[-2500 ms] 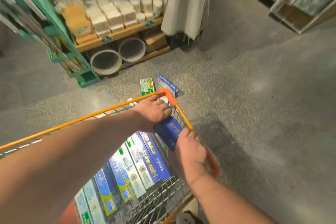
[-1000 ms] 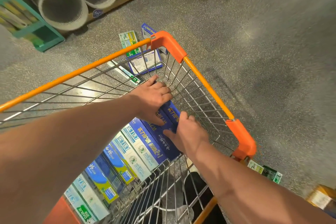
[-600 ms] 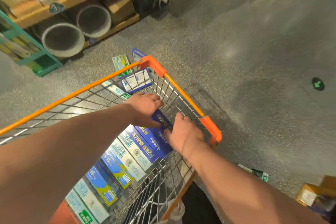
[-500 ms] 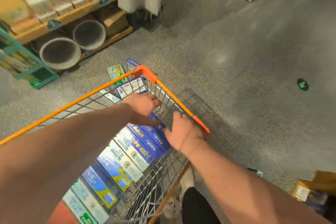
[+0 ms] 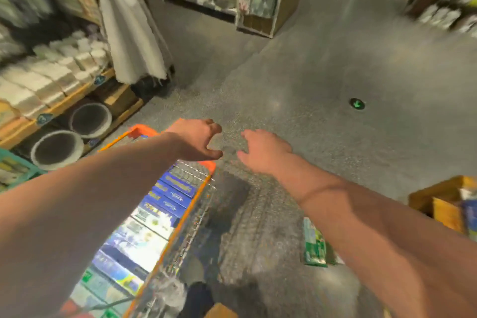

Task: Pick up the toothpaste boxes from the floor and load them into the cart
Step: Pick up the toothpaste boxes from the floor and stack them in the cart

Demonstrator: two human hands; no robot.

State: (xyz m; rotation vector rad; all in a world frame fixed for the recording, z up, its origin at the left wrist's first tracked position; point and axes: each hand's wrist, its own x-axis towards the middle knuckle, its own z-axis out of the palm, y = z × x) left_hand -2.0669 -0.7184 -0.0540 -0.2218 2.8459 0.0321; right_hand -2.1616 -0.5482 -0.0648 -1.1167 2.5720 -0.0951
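Head view, motion-blurred. Wire-mesh cart [image 5: 142,131] with orange rim. Rectangular cardboard boxes [image 5: 165,204] lie flat in a row inside cart, glossy blue and white-green faces. Left hand [image 5: 196,141] above cart's far end, fingers [image 5: 215,128] loosely curled, empty. Right hand [image 5: 260,152] just right of cart over speckled grey floor [image 5: 309,72], fingers relaxed, holding nothing. Green box [image 5: 313,245] flat on floor, right of cart.

The left forearm [image 5: 90,201] hides most of the cart [image 5: 204,188]; print on its boxes [image 5: 167,201] is smeared. Right of the cart, the right forearm [image 5: 361,214] covers part of a green box [image 5: 313,248]. Shelves [image 5: 51,77] beyond the cart are blurred.
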